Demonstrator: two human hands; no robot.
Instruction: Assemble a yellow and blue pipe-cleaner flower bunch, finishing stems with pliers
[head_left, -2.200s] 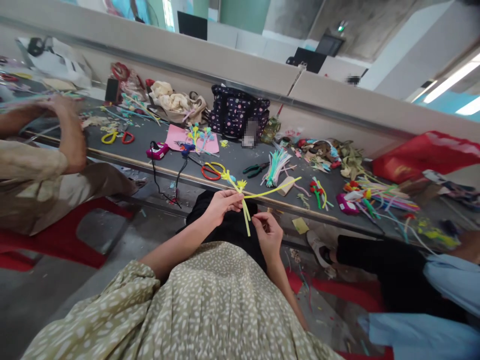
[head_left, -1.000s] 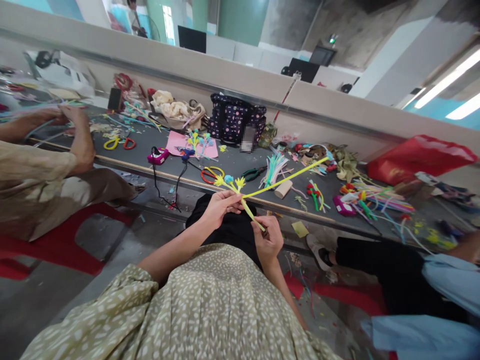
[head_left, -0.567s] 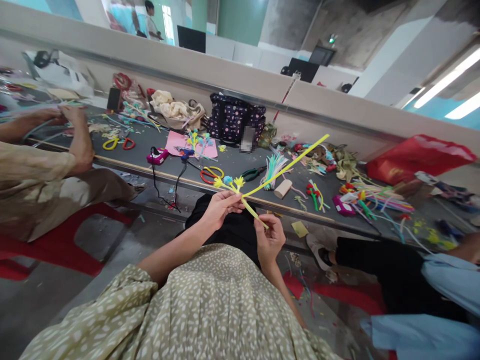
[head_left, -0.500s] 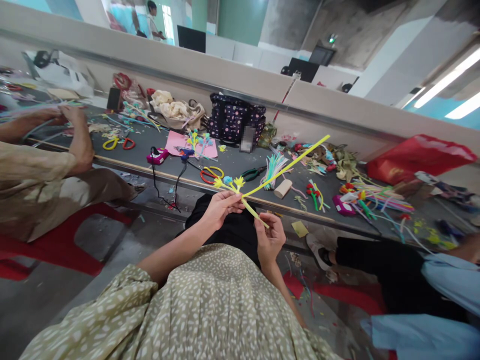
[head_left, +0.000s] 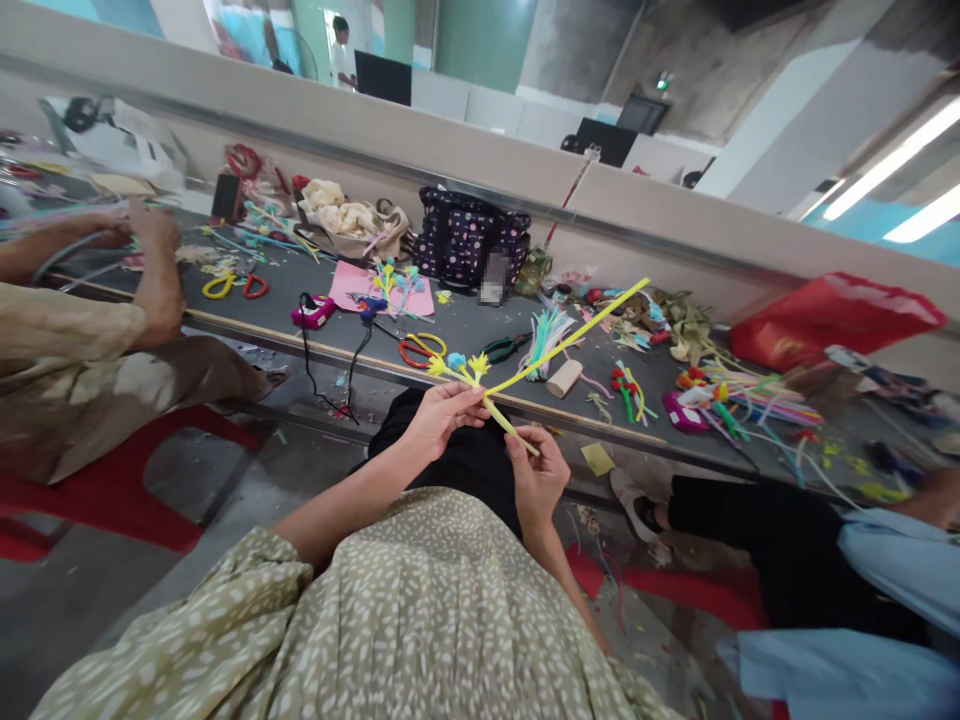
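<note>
Pinching a bunch of yellow fuzzy pipe-cleaner stems [head_left: 491, 400], the left hand [head_left: 442, 415] has its fingers closed around the stems just below their small yellow and blue flower heads [head_left: 459, 364]. The right hand [head_left: 536, 475] grips the lower end of the same bunch, fingers curled shut on it. One long yellow stem [head_left: 581, 330] runs up and right from the bunch, over the near edge of the dark grey worktop [head_left: 465, 325]. The hands hold the bunch in front of that near edge, above the person's lap. On the worktop lie orange-handled scissors [head_left: 420, 348], green-handled pliers [head_left: 508, 346] and a pink paper sheet [head_left: 352, 285]; a dark dotted fabric bag [head_left: 469, 232] stands at the far edge.
</note>
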